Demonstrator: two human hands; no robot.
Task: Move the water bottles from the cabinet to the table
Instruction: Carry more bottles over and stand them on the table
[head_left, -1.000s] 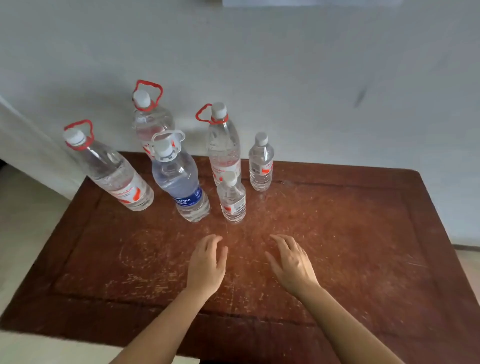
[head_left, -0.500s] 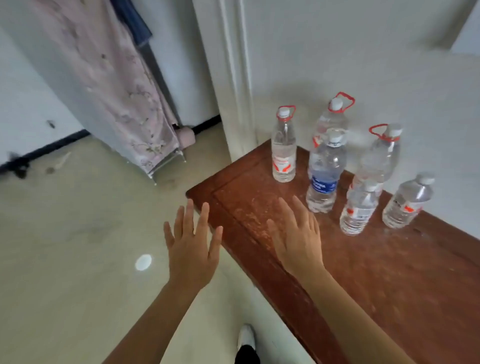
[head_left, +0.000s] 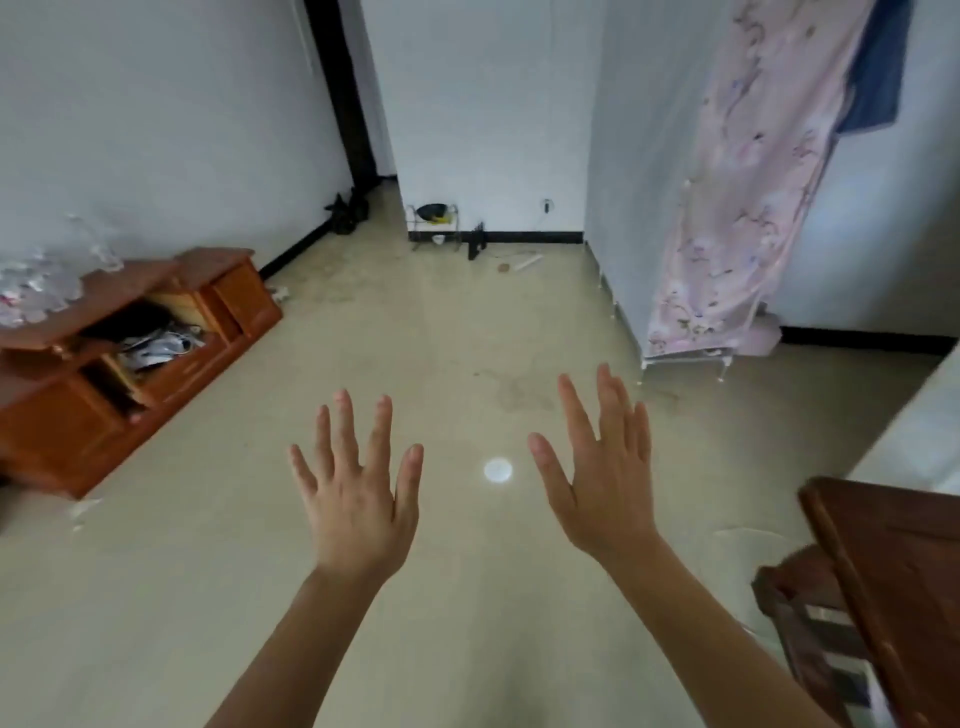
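Note:
My left hand (head_left: 358, 488) and my right hand (head_left: 602, 467) are held out over the pale floor, fingers spread, nothing in either. A low orange-brown wooden cabinet (head_left: 67, 415) stands against the left wall, with open compartments holding dark and white items. Blurred clear shapes (head_left: 36, 280) sit on its top at the far left; I cannot tell what they are. Only a corner of the dark red-brown table (head_left: 893, 561) shows at the lower right edge. No water bottle is clearly in view.
A pink floral cloth (head_left: 737, 197) hangs over a rack at the right, with blue fabric (head_left: 878, 67) above. A small wire rack (head_left: 434, 223) and a dark doorway (head_left: 343, 98) stand at the far wall. A chair-like wooden frame (head_left: 800, 613) sits beside the table.
The view has swung left, away from the table and its bottles, to the open floor and the cabinet. Both hands stay empty and have spread out in front.

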